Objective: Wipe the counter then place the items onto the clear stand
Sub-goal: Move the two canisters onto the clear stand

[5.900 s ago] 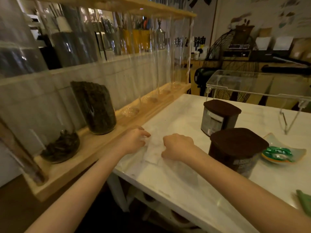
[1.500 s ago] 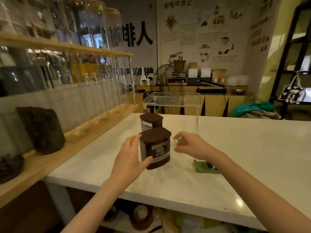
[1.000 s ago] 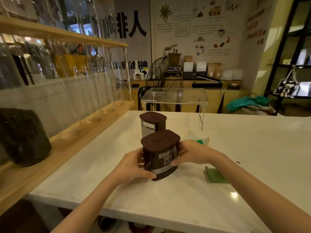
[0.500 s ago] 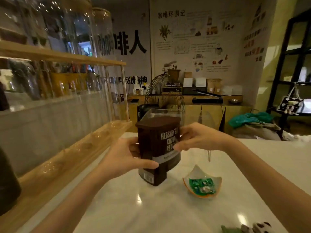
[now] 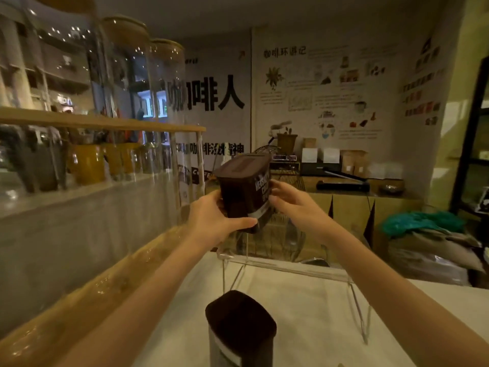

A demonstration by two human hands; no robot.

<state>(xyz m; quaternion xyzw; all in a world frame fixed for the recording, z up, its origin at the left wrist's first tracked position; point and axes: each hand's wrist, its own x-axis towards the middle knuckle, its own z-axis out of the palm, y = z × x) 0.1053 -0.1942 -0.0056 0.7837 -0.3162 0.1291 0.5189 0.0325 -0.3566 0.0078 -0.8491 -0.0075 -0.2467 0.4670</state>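
Note:
Both hands hold a dark brown cocoa can (image 5: pixel 242 189) with a brown lid, raised and slightly tilted just above the clear stand (image 5: pixel 288 267). My left hand (image 5: pixel 214 221) wraps its left side and bottom; my right hand (image 5: pixel 293 205) presses on its right side. The clear stand rests on the white counter (image 5: pixel 304 327), its top plate under the can and its thin legs at the right. A second can (image 5: pixel 239 329) with a brown lid stands on the counter in front of the stand, near the bottom of the view.
A wooden shelf (image 5: pixel 105 284) with tall glass jars runs along the counter's left edge, with a second wooden board (image 5: pixel 105 123) above it. Beyond the counter stand a wooden cabinet (image 5: pixel 349 205) and a green bag (image 5: pixel 420 223) on the right.
The cocoa can has been lifted off the counter with both hands and carried forward and up to just above the clear stand. The view has moved forward; the small dish has dropped out of sight.

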